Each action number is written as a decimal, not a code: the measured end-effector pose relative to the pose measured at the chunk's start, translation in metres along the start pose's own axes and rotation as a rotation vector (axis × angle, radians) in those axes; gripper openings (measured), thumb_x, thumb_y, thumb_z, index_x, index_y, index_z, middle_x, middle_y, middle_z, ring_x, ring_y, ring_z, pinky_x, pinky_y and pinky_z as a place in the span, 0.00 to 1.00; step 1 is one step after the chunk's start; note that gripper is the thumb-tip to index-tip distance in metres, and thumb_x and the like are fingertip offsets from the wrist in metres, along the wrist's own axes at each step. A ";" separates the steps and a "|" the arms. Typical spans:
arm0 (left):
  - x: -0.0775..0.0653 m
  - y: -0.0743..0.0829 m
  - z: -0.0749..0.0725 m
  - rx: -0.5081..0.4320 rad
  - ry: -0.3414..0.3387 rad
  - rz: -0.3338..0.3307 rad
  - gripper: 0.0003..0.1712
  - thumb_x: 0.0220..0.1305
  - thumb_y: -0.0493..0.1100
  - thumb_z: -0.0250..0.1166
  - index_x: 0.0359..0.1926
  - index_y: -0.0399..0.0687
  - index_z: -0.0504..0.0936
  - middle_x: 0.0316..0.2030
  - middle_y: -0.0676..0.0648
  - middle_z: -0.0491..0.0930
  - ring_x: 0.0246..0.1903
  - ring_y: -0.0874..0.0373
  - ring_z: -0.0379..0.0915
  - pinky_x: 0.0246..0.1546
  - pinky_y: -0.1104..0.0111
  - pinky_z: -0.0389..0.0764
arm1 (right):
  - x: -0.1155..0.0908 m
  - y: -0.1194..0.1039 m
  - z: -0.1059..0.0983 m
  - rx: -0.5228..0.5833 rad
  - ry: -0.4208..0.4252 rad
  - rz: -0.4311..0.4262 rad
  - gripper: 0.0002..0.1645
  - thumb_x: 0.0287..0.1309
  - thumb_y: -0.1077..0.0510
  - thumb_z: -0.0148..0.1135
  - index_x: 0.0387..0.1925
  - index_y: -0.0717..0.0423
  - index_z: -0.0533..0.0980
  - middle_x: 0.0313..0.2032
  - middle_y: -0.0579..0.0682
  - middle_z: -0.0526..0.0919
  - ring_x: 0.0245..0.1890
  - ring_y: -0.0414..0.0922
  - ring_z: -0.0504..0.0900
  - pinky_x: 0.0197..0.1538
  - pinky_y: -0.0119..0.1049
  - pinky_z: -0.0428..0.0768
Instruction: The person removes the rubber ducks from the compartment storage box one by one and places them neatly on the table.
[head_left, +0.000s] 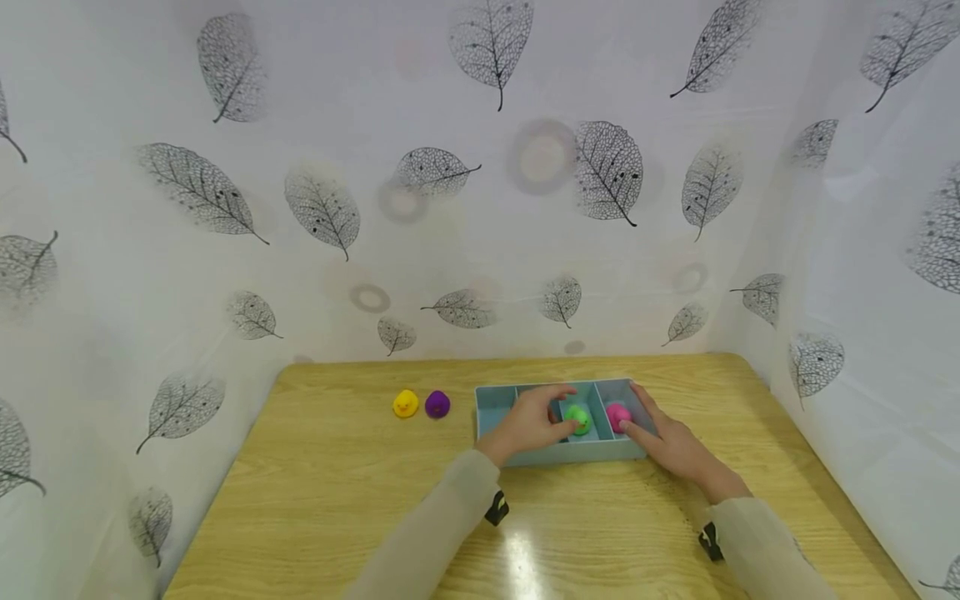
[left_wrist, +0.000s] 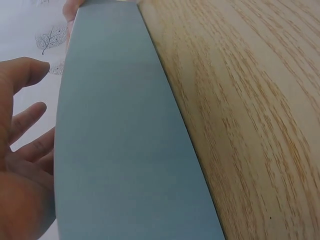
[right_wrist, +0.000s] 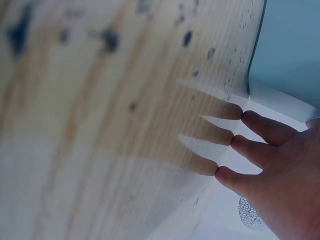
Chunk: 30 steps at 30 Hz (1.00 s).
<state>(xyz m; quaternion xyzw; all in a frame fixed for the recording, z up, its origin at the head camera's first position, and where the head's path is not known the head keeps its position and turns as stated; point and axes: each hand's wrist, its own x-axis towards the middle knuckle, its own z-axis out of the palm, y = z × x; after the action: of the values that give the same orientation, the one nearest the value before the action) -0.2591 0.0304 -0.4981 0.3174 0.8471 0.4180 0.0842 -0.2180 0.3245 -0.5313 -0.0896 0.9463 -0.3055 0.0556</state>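
Two in, two apparently left: the left hand [head_left: 531,418] is spread loosely about the green duck [head_left: 575,413] inside the blue divided box [head_left: 573,452], the right hand [head_left: 672,440] splayed beside the pink duck [head_left: 617,415] at its right end, yellow duck [head_left: 406,404] and purple duck [head_left: 437,405] out on the table [head_left: 337,500].

The head view is bright, with white glare at six o'clock on the table [head_left: 322,500] and a pale sheen between two and three on the curtain [head_left: 480,250]. In the left wrist view, shade dulls the left hand [left_wrist: 22,180] at eight; the right's specks [right_wrist: 110,40] near eleven blur, possibly from closeness.
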 end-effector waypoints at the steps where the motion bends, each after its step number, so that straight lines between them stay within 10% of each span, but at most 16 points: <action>1: 0.001 0.000 0.001 0.002 -0.001 0.004 0.33 0.70 0.46 0.70 0.73 0.45 0.74 0.66 0.37 0.80 0.22 0.71 0.74 0.31 0.77 0.79 | 0.000 0.000 0.000 -0.001 0.000 0.000 0.50 0.78 0.34 0.47 0.86 0.42 0.37 0.75 0.79 0.59 0.69 0.82 0.65 0.65 0.79 0.68; 11: 0.008 -0.005 0.010 0.022 0.007 -0.003 0.32 0.69 0.46 0.71 0.72 0.47 0.75 0.63 0.40 0.82 0.20 0.69 0.70 0.25 0.76 0.77 | 0.000 -0.003 -0.001 0.001 0.001 0.002 0.50 0.78 0.34 0.49 0.86 0.43 0.37 0.74 0.80 0.61 0.68 0.81 0.67 0.64 0.78 0.70; 18: 0.013 -0.005 0.016 0.133 0.004 -0.016 0.32 0.68 0.48 0.71 0.71 0.52 0.77 0.39 0.47 0.86 0.26 0.67 0.71 0.28 0.76 0.74 | 0.000 0.000 0.000 -0.002 0.002 0.007 0.50 0.78 0.33 0.47 0.86 0.42 0.36 0.74 0.80 0.60 0.68 0.82 0.67 0.65 0.78 0.69; 24: 0.015 -0.003 0.018 0.197 0.001 -0.057 0.31 0.67 0.49 0.72 0.70 0.56 0.78 0.61 0.49 0.85 0.54 0.57 0.83 0.47 0.69 0.82 | 0.000 0.002 0.001 -0.002 0.004 0.016 0.50 0.78 0.32 0.46 0.86 0.41 0.35 0.74 0.80 0.60 0.68 0.82 0.66 0.65 0.79 0.68; 30: 0.017 0.000 0.017 0.237 -0.024 -0.073 0.31 0.68 0.48 0.72 0.70 0.55 0.79 0.62 0.48 0.84 0.54 0.57 0.83 0.47 0.69 0.82 | 0.000 -0.001 0.001 -0.004 0.003 0.008 0.51 0.78 0.33 0.48 0.86 0.42 0.36 0.74 0.80 0.61 0.68 0.82 0.67 0.64 0.78 0.69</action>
<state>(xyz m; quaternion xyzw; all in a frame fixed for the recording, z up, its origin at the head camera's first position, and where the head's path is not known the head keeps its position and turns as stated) -0.2651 0.0517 -0.5075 0.2992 0.9004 0.3077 0.0712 -0.2182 0.3232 -0.5313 -0.0855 0.9474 -0.3035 0.0551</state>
